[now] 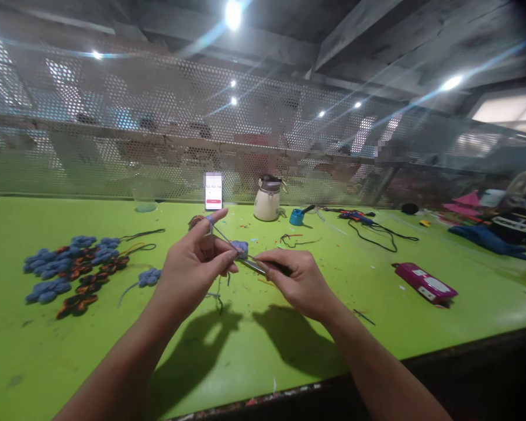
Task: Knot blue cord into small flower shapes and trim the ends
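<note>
"Blue crocheted yarn piece (241, 249): where is it?"

"Above the green table (254, 358), pinched in the left hand (200, 252), a blue strand (210, 221) looped over the raised index finger."

"And the right hand (296, 279)?"

"Closed around a slim silvery metal tool (253, 266), its end close to the yarn piece."

"Any writing?"

"Digits (214, 186) on the upright white-screened phone (214, 194), too blurred to read surely, above a red bar (214, 201). White labels (437, 285) mark the purple oblong packet (425, 281); their print is illegible."
</note>
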{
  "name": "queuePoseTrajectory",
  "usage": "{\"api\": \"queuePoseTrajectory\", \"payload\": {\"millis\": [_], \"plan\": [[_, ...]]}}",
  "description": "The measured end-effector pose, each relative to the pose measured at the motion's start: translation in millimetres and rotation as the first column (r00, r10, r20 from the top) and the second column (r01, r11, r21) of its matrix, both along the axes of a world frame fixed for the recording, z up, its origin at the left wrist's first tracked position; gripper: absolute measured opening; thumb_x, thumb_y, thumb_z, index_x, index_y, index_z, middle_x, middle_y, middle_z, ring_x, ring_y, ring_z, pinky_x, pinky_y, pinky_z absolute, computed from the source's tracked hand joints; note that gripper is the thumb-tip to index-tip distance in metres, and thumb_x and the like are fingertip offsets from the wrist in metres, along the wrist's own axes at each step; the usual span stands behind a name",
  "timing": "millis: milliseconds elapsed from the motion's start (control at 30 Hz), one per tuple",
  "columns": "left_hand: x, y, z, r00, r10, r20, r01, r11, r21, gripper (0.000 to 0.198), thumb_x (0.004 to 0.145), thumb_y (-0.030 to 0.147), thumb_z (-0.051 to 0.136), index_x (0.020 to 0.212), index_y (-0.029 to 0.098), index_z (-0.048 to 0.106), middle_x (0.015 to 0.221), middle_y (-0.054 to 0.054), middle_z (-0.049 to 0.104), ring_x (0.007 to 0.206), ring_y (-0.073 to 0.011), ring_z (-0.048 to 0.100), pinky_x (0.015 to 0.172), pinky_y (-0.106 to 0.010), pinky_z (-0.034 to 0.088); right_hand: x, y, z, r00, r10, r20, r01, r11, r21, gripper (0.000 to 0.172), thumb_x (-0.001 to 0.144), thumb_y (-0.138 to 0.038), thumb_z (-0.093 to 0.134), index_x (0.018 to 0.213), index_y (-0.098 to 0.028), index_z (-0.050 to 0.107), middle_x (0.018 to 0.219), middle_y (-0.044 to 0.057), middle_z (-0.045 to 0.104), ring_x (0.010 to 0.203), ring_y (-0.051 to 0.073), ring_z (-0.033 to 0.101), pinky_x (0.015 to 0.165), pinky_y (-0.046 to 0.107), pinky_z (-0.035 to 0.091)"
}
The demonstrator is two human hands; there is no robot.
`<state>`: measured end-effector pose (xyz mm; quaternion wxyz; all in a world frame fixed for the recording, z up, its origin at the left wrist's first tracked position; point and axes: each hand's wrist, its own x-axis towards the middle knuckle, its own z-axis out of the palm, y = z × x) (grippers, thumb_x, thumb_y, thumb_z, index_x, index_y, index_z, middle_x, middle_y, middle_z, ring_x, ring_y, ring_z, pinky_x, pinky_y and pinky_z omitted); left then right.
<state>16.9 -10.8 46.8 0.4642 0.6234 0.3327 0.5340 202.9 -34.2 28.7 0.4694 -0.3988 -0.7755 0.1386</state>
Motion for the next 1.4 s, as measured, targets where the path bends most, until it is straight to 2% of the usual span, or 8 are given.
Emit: {"api": "queuePoseTrajectory", "payload": {"millis": [233,433,600,733,1033,1133,1233,1400], "plan": [[0,4,-2.4,1.0,-0.003,-0.014,0.003,1.0,-0.012,0.074,0.069,0.021,0.073,0.136,0.014,0.043,0.065,-0.001,0.066,0.055,-0.0152,0.063,0.05,-0.024,0.047,2,-2,-3.7,0.991,-0.047,0.124,0.031,0.991,0.127,0.02,0.088,-0.017,0.05,0.096,-0.016,0.069,0.077,0.006,0.068,0.064,0.013,0.057,0.061,0.027,0.044],[0,5,-2.8,1.0,-0.015,-0.024,0.014,0.999,-0.03,0.082,0.069,0.022,0.073,0.141,0.015,0.035,0.065,-0.001,0.066,0.053,-0.0147,0.062,0.046,-0.023,0.044,3,-3,-4.8,0.977,-0.084,0.194,0.049,0.983,0.177,0.019,0.089,-0.016,0.048,0.094,-0.016,0.067,0.074,0.005,0.066,0.061,0.012,0.053,0.059,0.026,0.04],[-1,4,-2.1,0.999,-0.013,-0.042,0.011,0.999,-0.04,0.083,0.07,0.023,0.073,0.142,0.015,0.033,0.066,-0.001,0.067,0.054,-0.0145,0.062,0.046,-0.023,0.043,3,-5,-5.4,0.937,-0.169,0.306,0.097,0.967,0.237,0.022,0.089,-0.013,0.046,0.096,-0.014,0.067,0.068,0.004,0.059,0.061,0.013,0.049,0.058,0.026,0.035],[-1,3,-1.5,0.998,-0.007,-0.055,0.004,0.998,-0.055,0.08,0.069,0.024,0.074,0.139,0.015,0.037,0.067,-0.002,0.067,0.054,-0.0147,0.062,0.046,-0.023,0.042,3,-7,-5.9,0.885,-0.251,0.391,0.132,0.943,0.307,0.027,0.087,-0.01,0.043,0.1,-0.012,0.067,0.066,0.005,0.055,0.061,0.014,0.046,0.057,0.027,0.033],[2,2,-3.0,0.994,0.005,-0.112,-0.011,0.999,-0.051,0.072,0.072,0.022,0.07,0.137,0.017,0.04,0.068,0.0,0.065,0.055,-0.013,0.061,0.048,-0.022,0.043,0,-10,-7.0,0.806,-0.395,0.441,0.162,0.864,0.476,0.029,0.085,-0.007,0.043,0.101,-0.01,0.068,0.064,0.005,0.053,0.058,0.014,0.041,0.053,0.028,0.028],[3,2,-3.1,0.995,-0.001,-0.101,-0.005,0.999,-0.051,0.072,0.072,0.022,0.069,0.137,0.017,0.039,0.069,0.0,0.065,0.056,-0.0132,0.061,0.05,-0.023,0.044,-1,-10,-6.4,0.83,-0.358,0.427,0.162,0.888,0.431,0.028,0.086,-0.008,0.044,0.1,-0.011,0.068,0.065,0.005,0.054,0.058,0.014,0.043,0.053,0.027,0.03],[4,3,-3.2,0.998,-0.009,-0.059,0.005,0.998,-0.063,0.077,0.071,0.022,0.071,0.139,0.016,0.036,0.069,0.0,0.066,0.057,-0.0136,0.061,0.052,-0.024,0.045,-2,-9,-6.5,0.899,-0.265,0.349,0.159,0.939,0.305,0.025,0.087,-0.009,0.044,0.097,-0.011,0.068,0.068,0.005,0.056,0.061,0.014,0.048,0.057,0.027,0.035],[5,4,-5.1,0.999,-0.043,0.003,0.043,0.996,-0.079,0.083,0.068,0.021,0.073,0.141,0.016,0.033,0.073,-0.002,0.067,0.061,-0.014,0.062,0.059,-0.027,0.048,-8,-1,-11.3,0.996,-0.092,-0.005,0.092,0.993,0.073,0.017,0.086,-0.017,0.053,0.094,-0.013,0.068,0.076,0.005,0.065,0.065,0.012,0.056,0.063,0.026,0.044]]}}
